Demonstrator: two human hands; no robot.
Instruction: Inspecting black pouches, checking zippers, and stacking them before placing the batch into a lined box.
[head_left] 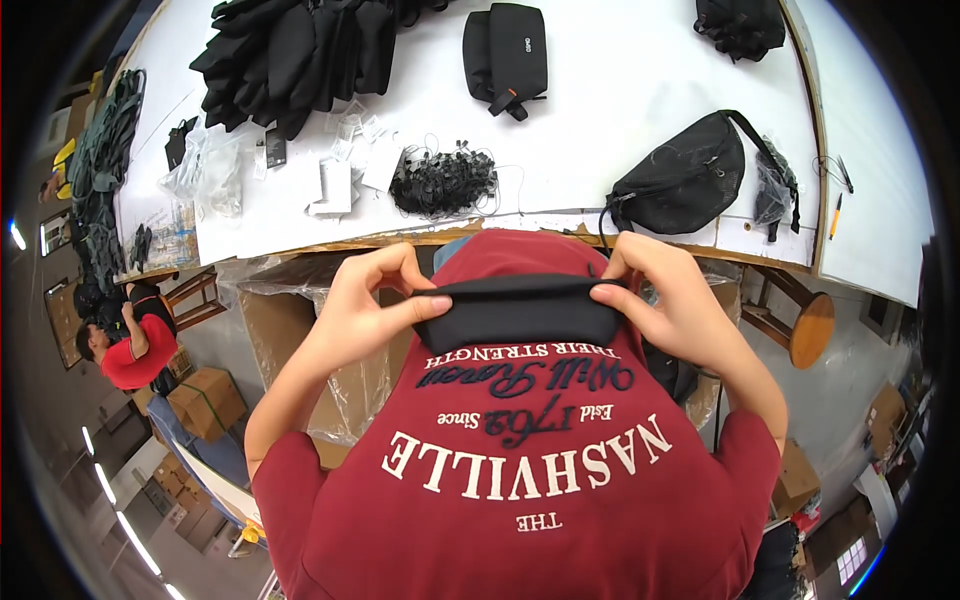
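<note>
A black fabric pouch (pixel 520 318) is stretched flat across my front, just short of the table edge. My left hand (pixel 385 295) pinches its upper left corner between thumb and fingers. At the upper right corner my right hand (pixel 655 290) has the same kind of pinch, thumb toward me. A thin black cord (pixel 603 228) shows just beyond the right fingers; where its lower end goes is hidden. Closest to my hands on the table are a heap of small black corded tags (pixel 445 180) and a black waist bag (pixel 685 178) lying on its side.
The white table (pixel 575 130) also bears a pile of black bags (pixel 300 60), a black zipped pouch (pixel 508 58), crumpled clear plastic (pixel 212 170) and a yellow pen (pixel 835 217). A wooden stool (pixel 812 330) stands at right. Cardboard boxes (pixel 207 402) and a person in red (pixel 140 345) are at left.
</note>
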